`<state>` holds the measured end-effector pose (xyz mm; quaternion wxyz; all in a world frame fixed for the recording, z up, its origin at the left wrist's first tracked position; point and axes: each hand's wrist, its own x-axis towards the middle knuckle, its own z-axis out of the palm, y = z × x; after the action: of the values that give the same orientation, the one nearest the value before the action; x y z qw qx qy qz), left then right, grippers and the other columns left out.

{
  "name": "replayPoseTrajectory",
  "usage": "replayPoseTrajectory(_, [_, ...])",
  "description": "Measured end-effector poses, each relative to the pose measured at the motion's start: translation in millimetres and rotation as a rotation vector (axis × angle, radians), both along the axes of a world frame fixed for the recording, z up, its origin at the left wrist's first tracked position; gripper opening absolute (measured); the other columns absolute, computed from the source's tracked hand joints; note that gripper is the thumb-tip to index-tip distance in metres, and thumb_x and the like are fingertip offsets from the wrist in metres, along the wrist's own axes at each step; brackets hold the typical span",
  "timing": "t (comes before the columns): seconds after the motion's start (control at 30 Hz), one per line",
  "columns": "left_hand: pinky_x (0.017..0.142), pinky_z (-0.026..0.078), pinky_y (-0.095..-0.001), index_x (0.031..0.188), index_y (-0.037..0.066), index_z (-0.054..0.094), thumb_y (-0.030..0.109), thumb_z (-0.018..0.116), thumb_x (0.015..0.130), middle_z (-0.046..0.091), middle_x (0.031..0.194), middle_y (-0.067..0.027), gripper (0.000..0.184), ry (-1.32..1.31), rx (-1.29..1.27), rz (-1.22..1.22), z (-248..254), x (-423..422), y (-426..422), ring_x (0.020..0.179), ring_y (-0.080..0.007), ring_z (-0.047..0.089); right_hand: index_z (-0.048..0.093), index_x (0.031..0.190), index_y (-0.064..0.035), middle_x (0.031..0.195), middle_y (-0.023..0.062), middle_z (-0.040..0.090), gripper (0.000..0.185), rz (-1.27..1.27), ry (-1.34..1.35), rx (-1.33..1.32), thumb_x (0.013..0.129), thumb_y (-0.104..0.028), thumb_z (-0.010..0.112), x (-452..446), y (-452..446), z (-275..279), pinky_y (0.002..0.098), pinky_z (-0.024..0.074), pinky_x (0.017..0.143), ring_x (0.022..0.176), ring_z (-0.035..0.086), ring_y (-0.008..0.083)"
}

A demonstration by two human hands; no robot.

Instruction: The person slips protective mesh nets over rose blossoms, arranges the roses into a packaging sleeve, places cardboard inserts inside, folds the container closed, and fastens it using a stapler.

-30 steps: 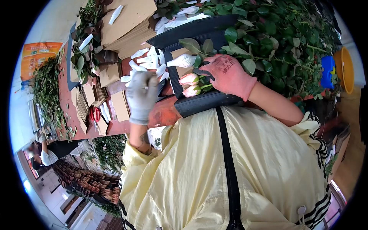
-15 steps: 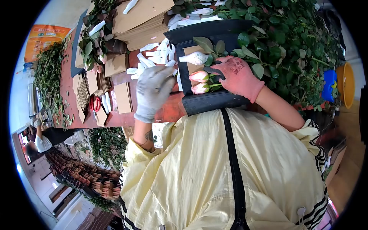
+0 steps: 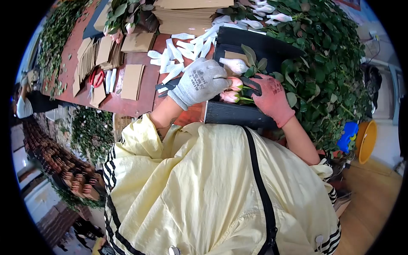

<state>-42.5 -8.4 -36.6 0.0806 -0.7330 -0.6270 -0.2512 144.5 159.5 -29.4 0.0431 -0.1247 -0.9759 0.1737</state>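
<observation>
My left hand (image 3: 203, 83), in a grey glove, is closed with its fingertips at the head of a pink rose (image 3: 235, 83). My right hand (image 3: 268, 94), in a pink glove with dark fingertips, curls over the stems just right of the blooms. A second pink rose (image 3: 230, 97) lies right below the first. Above them, a rose head in a white foam net (image 3: 235, 65) rests by a piece of cardboard (image 3: 236, 55). All lie in a black ridged holder (image 3: 238, 114) with raised sides. The right fingertips are partly hidden among leaves.
Loose white foam nets (image 3: 173, 51) are scattered left of the holder. Cardboard sheets (image 3: 185, 21) are stacked behind. Red-handled scissors (image 3: 97, 79) lie at left near a cardboard piece (image 3: 132, 82). Leafy rose stems (image 3: 327, 63) crowd the right side. Another person (image 3: 24, 106) stands far left.
My left hand has moved right, from above the table to the upper rose's head. My right hand stays by the stems. The view has shifted.
</observation>
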Motion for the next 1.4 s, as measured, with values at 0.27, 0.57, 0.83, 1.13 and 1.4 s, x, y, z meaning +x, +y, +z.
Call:
replayPoseTrajectory(0.27, [0.069, 0.045, -0.0393, 0.083, 0.010, 0.066, 0.024, 0.059, 0.085, 0.060, 0.079, -0.0088, 0.016, -0.241, -0.114, 0.646, -10.6, -43.1, -40.7, 0.079, -0.0285, 0.059, 0.061, 0.113, -0.0119, 0.120, 0.0115, 0.058, 0.041, -0.043, -0.068, -0.021, 0.073, -0.019, 0.067, -1.2, -1.2, 3.3, 0.0399, 0.0386, 0.100, 0.115, 0.051, 0.0282])
replayPoseTrajectory(0.57, [0.075, 0.047, -0.0391, 0.095, 0.011, 0.067, 0.033, 0.062, 0.081, 0.063, 0.079, -0.0097, 0.027, -0.468, -0.106, 0.564, -15.9, -22.8, -56.7, 0.081, -0.0291, 0.061, 0.060, 0.113, -0.0107, 0.119, 0.0122, 0.058, 0.042, -0.043, -0.073, -0.018, 0.072, -0.018, 0.068, -2.7, 0.4, 3.8, 0.0408, 0.0375, 0.101, 0.115, 0.051, 0.0296])
replayPoseTrajectory(0.83, [0.083, 0.045, -0.0373, 0.100, 0.010, 0.066, 0.030, 0.077, 0.067, 0.054, 0.097, -0.0092, 0.040, -0.568, -0.147, 0.246, -10.5, -0.5, -25.9, 0.093, -0.0266, 0.056, 0.060, 0.112, -0.0101, 0.117, 0.0134, 0.058, 0.041, -0.035, -0.050, -0.043, 0.072, -0.017, 0.068, -2.3, 1.4, 2.5, 0.0411, 0.0384, 0.099, 0.114, 0.051, 0.0295])
replayPoseTrajectory(1.13, [0.076, 0.045, -0.0398, 0.081, 0.009, 0.066, 0.021, 0.068, 0.073, 0.059, 0.085, -0.0090, 0.015, -0.374, -0.068, 0.560, -16.9, -7.3, -22.5, 0.086, -0.0306, 0.056, 0.060, 0.112, -0.0115, 0.119, 0.0121, 0.057, 0.042, -0.033, -0.078, -0.037, 0.072, -0.018, 0.068, -2.3, 3.3, -2.2, 0.0406, 0.0373, 0.100, 0.115, 0.051, 0.0290])
replayPoseTrajectory(1.4, [0.080, 0.045, -0.0406, 0.100, 0.011, 0.065, 0.012, 0.064, 0.073, 0.062, 0.101, -0.0070, 0.027, -0.429, -0.398, 0.758, 6.9, -26.1, -31.3, 0.097, -0.0291, 0.057, 0.061, 0.112, -0.0119, 0.119, 0.0116, 0.058, 0.041, -0.051, -0.099, -0.025, 0.072, -0.019, 0.068, -5.0, -1.5, 5.8, 0.0396, 0.0389, 0.099, 0.114, 0.051, 0.0278])
